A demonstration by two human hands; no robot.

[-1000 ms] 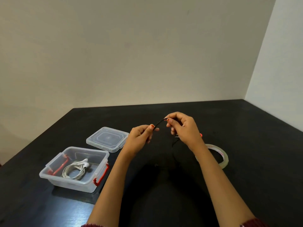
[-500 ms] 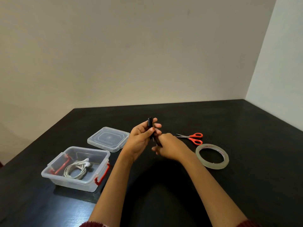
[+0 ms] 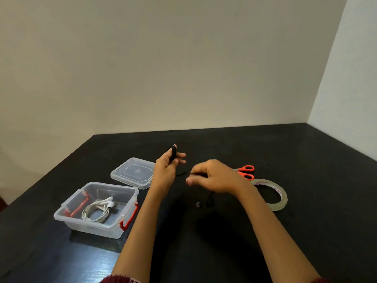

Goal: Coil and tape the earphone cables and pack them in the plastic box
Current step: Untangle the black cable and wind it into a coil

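Observation:
A black earphone cable is looped around the raised fingers of my left hand. My right hand, slightly blurred, pinches the free run of that cable just right of the left hand. The cable's tail and an earbud lie on the black table below the right hand. A clear plastic box with red latches stands open at the left, holding a coiled white earphone. Its clear lid lies behind it.
Orange-handled scissors and a roll of clear tape lie on the black table just right of my right hand. Cream walls meet in a corner at the table's far right.
The left hand has lifted and turned its fingers upright with cable wound on them. The right hand moved from above the left hand down, then out to the right, drawing the cable along.

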